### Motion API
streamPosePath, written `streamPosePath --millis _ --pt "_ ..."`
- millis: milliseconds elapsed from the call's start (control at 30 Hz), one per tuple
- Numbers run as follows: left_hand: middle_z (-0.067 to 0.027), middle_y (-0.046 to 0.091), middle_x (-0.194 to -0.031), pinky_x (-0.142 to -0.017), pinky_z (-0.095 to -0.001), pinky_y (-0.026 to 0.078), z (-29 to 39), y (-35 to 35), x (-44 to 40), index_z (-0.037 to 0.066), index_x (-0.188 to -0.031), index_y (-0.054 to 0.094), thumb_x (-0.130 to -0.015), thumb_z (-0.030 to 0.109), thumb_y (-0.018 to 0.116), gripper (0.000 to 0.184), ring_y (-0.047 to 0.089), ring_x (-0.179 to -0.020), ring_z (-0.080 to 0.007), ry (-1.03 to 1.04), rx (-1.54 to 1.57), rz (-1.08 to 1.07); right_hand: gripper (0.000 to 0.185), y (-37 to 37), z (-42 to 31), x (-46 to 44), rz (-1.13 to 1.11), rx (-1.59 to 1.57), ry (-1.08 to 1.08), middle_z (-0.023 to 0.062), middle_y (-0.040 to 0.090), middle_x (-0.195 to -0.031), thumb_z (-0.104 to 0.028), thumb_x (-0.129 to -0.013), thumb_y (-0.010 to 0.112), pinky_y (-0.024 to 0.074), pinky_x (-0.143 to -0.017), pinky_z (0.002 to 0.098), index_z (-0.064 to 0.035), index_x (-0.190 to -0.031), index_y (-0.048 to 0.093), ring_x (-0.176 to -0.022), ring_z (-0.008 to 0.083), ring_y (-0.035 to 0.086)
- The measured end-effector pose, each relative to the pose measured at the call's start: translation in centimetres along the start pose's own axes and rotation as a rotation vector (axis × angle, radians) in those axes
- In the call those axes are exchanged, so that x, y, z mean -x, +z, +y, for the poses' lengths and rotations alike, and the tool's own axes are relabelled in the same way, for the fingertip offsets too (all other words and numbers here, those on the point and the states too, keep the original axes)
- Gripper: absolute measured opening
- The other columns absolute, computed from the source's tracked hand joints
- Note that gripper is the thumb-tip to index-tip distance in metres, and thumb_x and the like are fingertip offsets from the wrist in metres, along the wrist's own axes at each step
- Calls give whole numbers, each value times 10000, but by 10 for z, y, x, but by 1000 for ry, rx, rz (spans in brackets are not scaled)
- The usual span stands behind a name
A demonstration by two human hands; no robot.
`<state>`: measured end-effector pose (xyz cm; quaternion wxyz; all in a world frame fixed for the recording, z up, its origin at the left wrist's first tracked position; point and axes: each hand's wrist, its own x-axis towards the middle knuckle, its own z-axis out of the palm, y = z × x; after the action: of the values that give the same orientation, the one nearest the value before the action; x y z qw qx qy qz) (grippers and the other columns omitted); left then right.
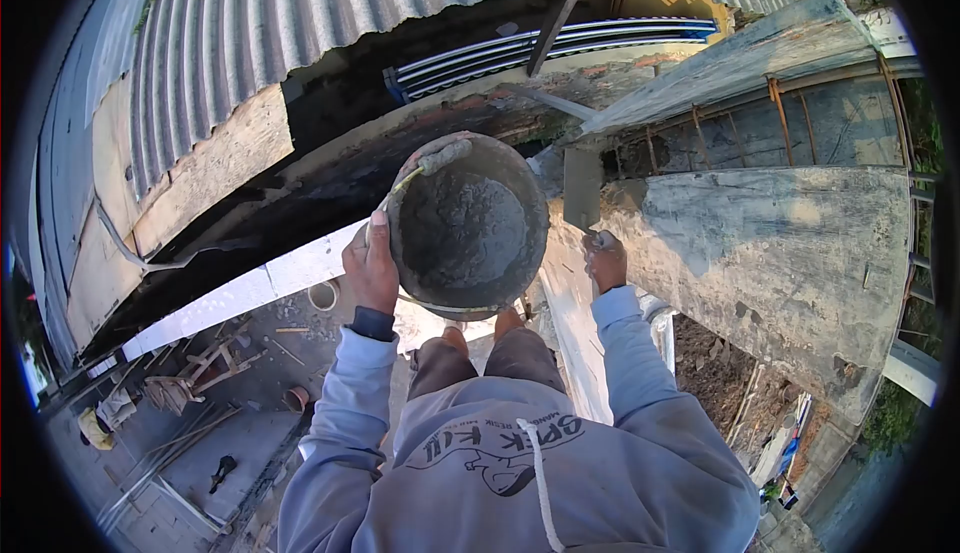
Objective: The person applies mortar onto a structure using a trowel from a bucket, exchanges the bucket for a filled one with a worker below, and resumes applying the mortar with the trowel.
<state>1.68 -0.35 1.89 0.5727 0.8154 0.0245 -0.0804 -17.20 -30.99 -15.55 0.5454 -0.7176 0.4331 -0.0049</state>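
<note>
A round bucket (534, 185) hangs in front of me, its inside coated in grey, with wet-looking mortar (475, 238) at the bottom. My left hand (372, 268) grips the bucket at its left side, thumb along the rim; the other fingers are partly hidden. The bucket's handle (445, 157) lies along the upper left rim, caked with mortar. To the right, my right hand (605, 261) is closed around the handle of a trowel (582, 191). The trowel's flat rectangular blade points away from me, just beside the formwork boards and apart from the bucket.
Corrugated roofing (330, 13) spans the far side. Weathered boards (760, 253) stand at right, with rusty rebar (778, 108) between them. My feet (508, 323) are on a narrow, high, pale surface. Far below left lies a floor (250, 453) with scrap timber (215, 363).
</note>
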Motion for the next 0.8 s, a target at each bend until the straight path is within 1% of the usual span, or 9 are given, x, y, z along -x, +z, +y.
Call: streamPosePath --millis 33,100,200,300,400,500,600,733,800 --pt "-115 646 -751 -656 -317 438 1 -3 -2 -53 -906 639 -968 333 459 430 536 -682 -156 10 -92 -7 175 -7 -42 30 144 592 -293 126 566 -615 -251 -823 588 477 -508 391 -78 -835 566 -565 277 603" --pt "-121 633 -724 -635 -328 427 -2 0 -1 -50 -899 638 -964 341 466 432 530 -656 -170 65 -44 23 216 -20 -80 65 77 644 -451 167 598 -715 -262 -831 567 498 -612 417 -52 -878 585 -665 327 619" --pt "-142 630 -730 -642 -330 435 0 10 0 -40 -927 644 -962 346 462 428 549 -659 -195 67 2 -20 214 -29 -157 71 -155 1005 -698 157 626 -801 -232 -816 561 503 -612 415 -46 -910 604 -665 313 631" --pt "-157 632 -745 -657 -325 445 7 11 11 -28 -953 649 -961 347 460 420 566 -672 -213 6 -120 -81 154 -11 -188 46 -318 1243 -906 161 632 -724 -164 -756 558 508 -602 393 -39 -798 636 -661 283 643" --pt "-155 634 -742 -659 -326 447 3 22 21 -26 -967 651 -958 363 465 431 561 -668 -208 64 -43 1 150 20 -178 34 -521 1312 -931 167 633 -704 -172 -739 562 510 -630 408 -46 -719 642 -683 296 645" --pt "-141 641 -749 -661 -325 448 -8 26 24 -35 -973 649 -956 372 472 444 555 -680 -184 81 104 69 176 39 -147 53 -684 1136 -846 168 641 -736 -207 -706 582 508 -661 432 -42 -693 641 -712 320 644" --pt "-128 649 -770 -675 -313 449 -8 18 29 -44 -976 647 -952 371 487 446 557 -705 -172 12 120 60 212 59 -120 74 -630 973 -772 167 641 -741 -230 -673 599 503 -679 450 -36 -745 640 -741 341 639" --pt "-125 637 -763 -680 -300 442 -11 20 25 -45 -963 644 -948 352 500 422 546 -721 -153 28 101 40 361 62 -126 80 -657 960 -574 180 648 -834 -216 -659 608 494 -721 450 -53 -981 614 -836 348 625" --pt "-115 633 -751 -669 -295 441 -10 24 27 -46 -958 641 -948 344 500 415 540 -710 -145 46 116 31 388 51 -136 85 -618 862 -555 180 651 -862 -211 -659 613 492 -738 447 -49 -1011 615 -844 352 623"
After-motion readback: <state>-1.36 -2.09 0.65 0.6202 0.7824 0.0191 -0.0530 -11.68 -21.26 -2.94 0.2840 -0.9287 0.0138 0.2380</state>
